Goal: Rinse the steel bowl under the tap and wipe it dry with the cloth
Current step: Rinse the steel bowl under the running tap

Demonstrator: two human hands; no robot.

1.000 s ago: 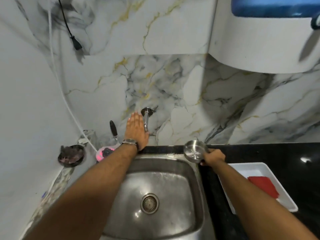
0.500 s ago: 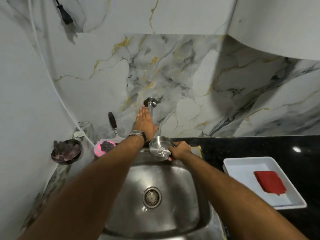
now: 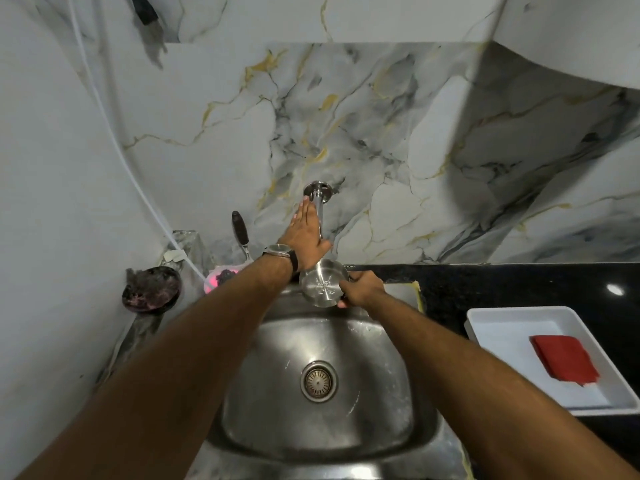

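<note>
The small steel bowl (image 3: 322,285) is held over the back edge of the steel sink (image 3: 398,403), right under the wall tap (image 3: 318,202). My right hand (image 3: 362,289) grips the bowl's right rim. My left hand (image 3: 306,237) lies flat with fingers straight against the left side of the tap's spout, a watch on its wrist. Water seems to splash inside the bowl, though no clear stream shows. The red cloth (image 3: 562,360) lies folded in a white tray (image 3: 505,323) on the black counter to the right.
A dark scrubber holder (image 3: 151,289) and a pink dish (image 3: 221,277) with a black-handled utensil (image 3: 240,230) sit left of the sink. A white hose (image 3: 114,133) runs down the left wall. The black counter (image 3: 519,282) stretches right.
My right hand carried the bowl from the counter edge leftward to under the tap. My left hand stayed on the tap. The camera tilted down.
</note>
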